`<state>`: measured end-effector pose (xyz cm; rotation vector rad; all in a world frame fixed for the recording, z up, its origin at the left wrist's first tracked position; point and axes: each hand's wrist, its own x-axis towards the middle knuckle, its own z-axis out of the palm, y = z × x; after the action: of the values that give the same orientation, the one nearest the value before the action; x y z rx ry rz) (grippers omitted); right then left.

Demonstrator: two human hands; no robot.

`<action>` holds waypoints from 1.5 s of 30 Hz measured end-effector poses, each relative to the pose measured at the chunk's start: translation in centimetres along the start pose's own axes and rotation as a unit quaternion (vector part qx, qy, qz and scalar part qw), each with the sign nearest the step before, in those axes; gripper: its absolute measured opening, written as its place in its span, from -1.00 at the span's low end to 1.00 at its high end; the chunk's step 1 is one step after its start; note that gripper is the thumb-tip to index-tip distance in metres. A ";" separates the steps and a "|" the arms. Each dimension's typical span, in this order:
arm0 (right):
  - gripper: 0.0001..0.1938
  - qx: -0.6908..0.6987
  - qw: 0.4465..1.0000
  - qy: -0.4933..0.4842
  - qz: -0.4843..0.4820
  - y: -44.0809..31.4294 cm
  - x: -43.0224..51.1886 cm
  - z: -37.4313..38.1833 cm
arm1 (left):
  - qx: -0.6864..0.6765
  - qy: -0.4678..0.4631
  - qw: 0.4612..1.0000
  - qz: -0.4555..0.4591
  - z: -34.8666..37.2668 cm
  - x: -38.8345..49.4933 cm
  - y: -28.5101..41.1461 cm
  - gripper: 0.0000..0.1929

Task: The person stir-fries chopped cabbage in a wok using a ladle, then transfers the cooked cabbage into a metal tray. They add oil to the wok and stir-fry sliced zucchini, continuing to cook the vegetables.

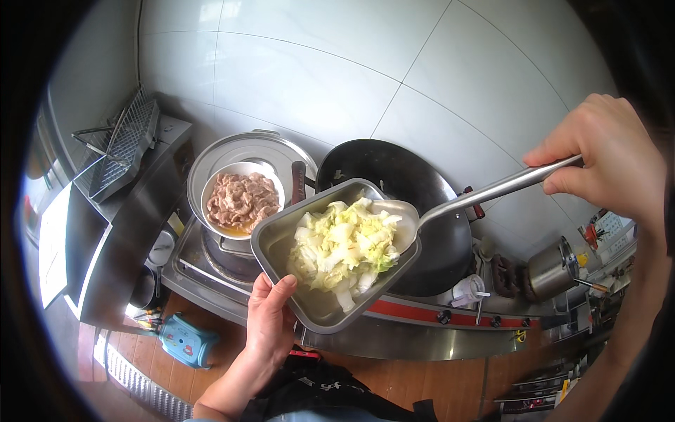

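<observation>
My left hand [271, 319] grips the near left rim of a rectangular stainless steel tray [274, 250], thumb over the edge. Chopped napa cabbage [345, 242] is heaped in the tray. The steel handle of a ladle [495, 189] is held in my right hand [606, 153], up at the right. Its bowl [403, 221] rests against the cabbage at the tray's right end; the bowl's tip is hidden under leaves. Behind and partly below the tray stands a dark wok [443, 253] with a few pale scraps on its inner wall. Cooked meat slices [242, 200] fill a white bowl [204, 208] on the left.
The meat bowl stands on a lidded metal pot [298, 145] on the stove [237, 303]. Wire baskets [124, 140] sit at the far left. A steel pot [551, 269] and a white plastic container [466, 290] are at the right. A blue stool [184, 340] stands on the floor.
</observation>
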<state>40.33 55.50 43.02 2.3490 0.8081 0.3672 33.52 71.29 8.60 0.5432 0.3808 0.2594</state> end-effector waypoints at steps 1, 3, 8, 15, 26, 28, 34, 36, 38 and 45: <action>-0.76 -0.018 1.000 0.011 -0.006 0.0 -0.2 0.0 | -0.003 0.001 1.000 0.003 0.0 0.0 0.0 -0.86; -0.75 -0.061 0.995 0.070 -0.034 0.6 -1.7 0.4 | -0.009 0.005 1.000 0.010 0.2 -0.1 -0.1 -0.85; -0.72 -0.176 0.962 0.205 0.026 -0.5 -5.7 2.9 | -0.017 0.011 1.000 0.001 -0.8 0.1 -0.1 -0.83; -0.69 0.190 0.963 0.091 0.169 8.4 -8.1 8.7 | 0.021 0.029 0.999 0.013 0.1 -0.4 0.1 -0.78; -0.71 0.166 0.923 -0.335 0.094 12.8 -1.9 18.7 | 0.081 0.062 0.992 0.073 -0.3 -1.0 1.8 -0.54; -0.71 0.227 0.899 -0.364 0.085 11.6 -0.7 21.1 | 0.071 0.067 0.992 0.084 -0.5 -0.9 1.3 -0.63; -0.69 0.322 0.929 -0.076 0.163 4.3 -1.4 34.1 | 0.133 0.014 0.989 0.064 0.4 -1.5 1.7 -0.63; -0.70 0.350 0.910 -0.010 0.222 1.9 -1.4 36.1 | 0.179 0.008 0.982 0.058 1.0 -2.2 2.1 -0.68; -0.70 0.359 0.897 0.061 0.249 0.6 -1.5 38.0 | 0.187 0.007 0.981 0.049 1.5 -2.5 2.4 -0.68; -0.68 0.361 0.875 0.145 0.287 2.6 -2.9 38.4 | 0.172 0.038 0.982 0.070 2.0 -3.0 2.4 -0.70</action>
<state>56.09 34.18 14.98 3.2974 0.3688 0.7877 31.31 71.36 12.37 0.9042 0.4652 0.3528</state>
